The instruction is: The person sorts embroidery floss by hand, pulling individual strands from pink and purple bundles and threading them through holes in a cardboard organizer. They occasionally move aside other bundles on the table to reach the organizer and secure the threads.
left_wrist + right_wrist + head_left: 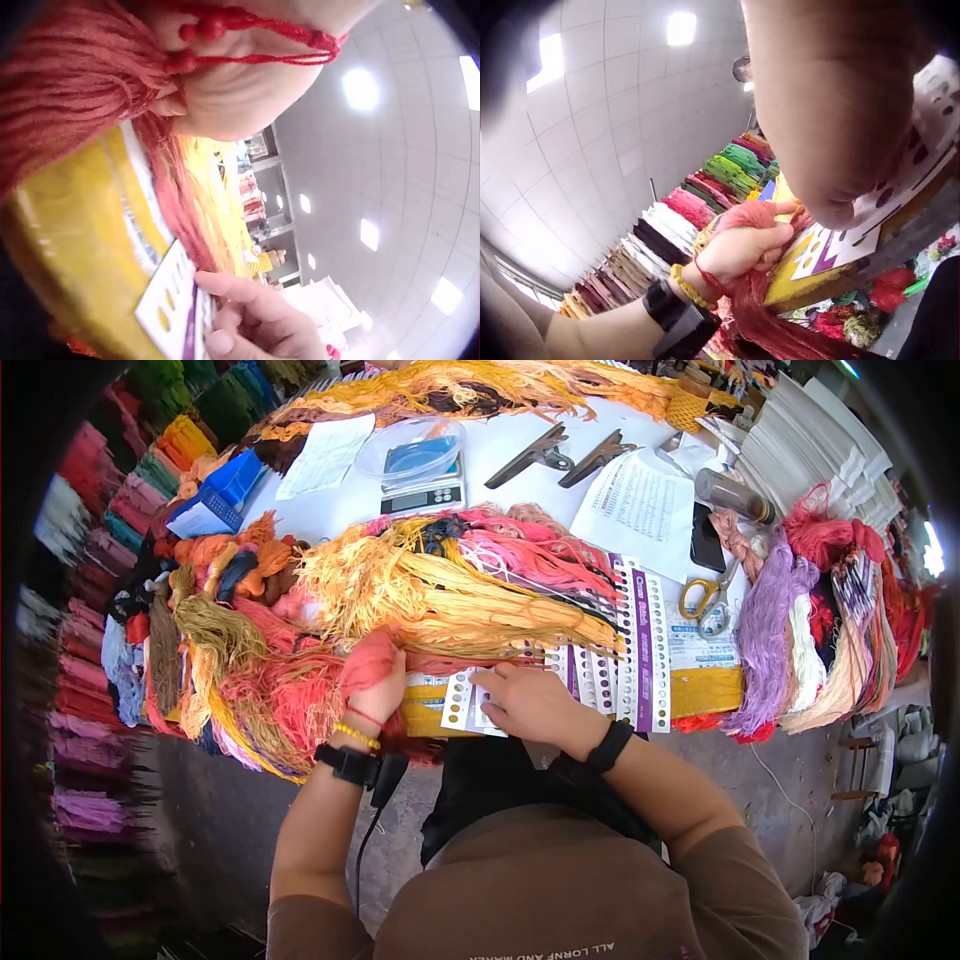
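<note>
My left hand (394, 686) grips a bundle of coral-red thread (368, 664) at the table's front edge. The bundle's tail hangs below the fist in the right wrist view, and red strands (174, 199) run toward the right hand in the left wrist view. My right hand (540, 702) lies over a white punched card (456, 706) with a purple stripe. Its index fingertip (206, 280) touches the card's edge beside the strands, thumb apart and lower down. More purple-and-white punched cards (655, 660) fan out to the right, partly under yellow-orange thread (430, 590).
Thread heaps (285, 700) crowd the left, with lilac skeins (765, 625) at right. Scissors (705, 605), a phone (707, 540) and printed sheets (640, 505) lie at right. A scale (425, 497) bearing a clear bowl and two large clips (530, 455) sit farther back.
</note>
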Available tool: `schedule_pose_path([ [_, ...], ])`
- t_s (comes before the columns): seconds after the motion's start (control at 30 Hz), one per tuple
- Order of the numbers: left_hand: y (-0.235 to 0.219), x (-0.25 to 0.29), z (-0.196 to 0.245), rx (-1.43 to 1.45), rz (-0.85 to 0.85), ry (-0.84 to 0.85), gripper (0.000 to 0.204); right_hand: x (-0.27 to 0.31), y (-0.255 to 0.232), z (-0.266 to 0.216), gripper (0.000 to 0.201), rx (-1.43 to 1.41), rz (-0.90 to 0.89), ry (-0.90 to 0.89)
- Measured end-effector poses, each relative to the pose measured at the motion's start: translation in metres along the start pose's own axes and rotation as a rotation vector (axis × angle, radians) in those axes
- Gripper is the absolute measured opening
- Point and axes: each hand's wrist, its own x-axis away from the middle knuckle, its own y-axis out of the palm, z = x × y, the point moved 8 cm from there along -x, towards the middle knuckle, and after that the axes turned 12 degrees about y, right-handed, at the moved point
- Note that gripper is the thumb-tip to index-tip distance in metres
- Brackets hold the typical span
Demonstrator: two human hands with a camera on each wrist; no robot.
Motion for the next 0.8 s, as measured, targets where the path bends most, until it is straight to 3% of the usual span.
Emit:
schedule_pose_path([
  [0.07,-0.012,-0.017,0.011,0.006,0.006,-0.078,0.026,-0.006,-0.002,0.006,0.035,-0.013,0.047,0.100],
  [0.13,-0.008,-0.021,0.003,0.425,0.104,-0.215,0.018,-0.014,0.000,0.009,0.038,-0.035,0.029,0.168],
  [0.17,-0.010,-0.024,0.016,0.466,0.083,-0.092,0.012,-0.016,0.001,0.015,0.040,-0.060,0.012,0.233],
  [0.2,-0.018,-0.023,0.029,0.470,0.078,-0.088,0.012,-0.015,0.001,0.017,0.040,-0.060,0.015,0.240],
  [0.27,-0.007,-0.005,0.051,0.605,-0.213,-0.308,0.013,-0.011,-0.002,0.017,0.041,-0.150,0.050,0.206],
  [0.33,0.004,0.004,0.062,0.497,-0.238,-0.007,0.020,-0.002,-0.012,0.017,0.033,-0.211,0.015,0.200],
  [0.4,0.012,0.022,0.067,0.582,-0.308,-0.227,0.011,0.009,-0.017,0.010,0.027,-0.381,-0.060,0.084],
  [0.43,0.015,0.024,0.068,0.585,-0.309,-0.229,0.011,0.015,-0.019,0.011,0.022,-0.421,-0.102,0.084],
  [0.5,0.028,0.028,0.076,0.913,-0.334,-0.243,0.015,0.027,-0.024,0.018,0.021,-0.436,-0.148,0.104],
  [0.63,0.033,0.025,0.086,0.929,-0.442,-0.175,0.016,0.045,-0.031,0.028,0.018,-0.464,-0.210,0.131],
  [0.7,0.023,0.021,0.077,1.095,-0.324,-0.455,0.024,0.048,-0.027,0.033,0.017,-0.504,-0.241,0.165],
  [0.73,0.019,0.017,0.080,1.096,-0.331,-0.453,0.024,0.045,-0.026,0.033,0.016,-0.579,-0.194,0.161],
  [0.8,0.020,0.014,0.085,1.548,-0.229,-0.664,0.036,0.037,-0.028,0.026,0.016,-0.655,-0.143,0.156],
])
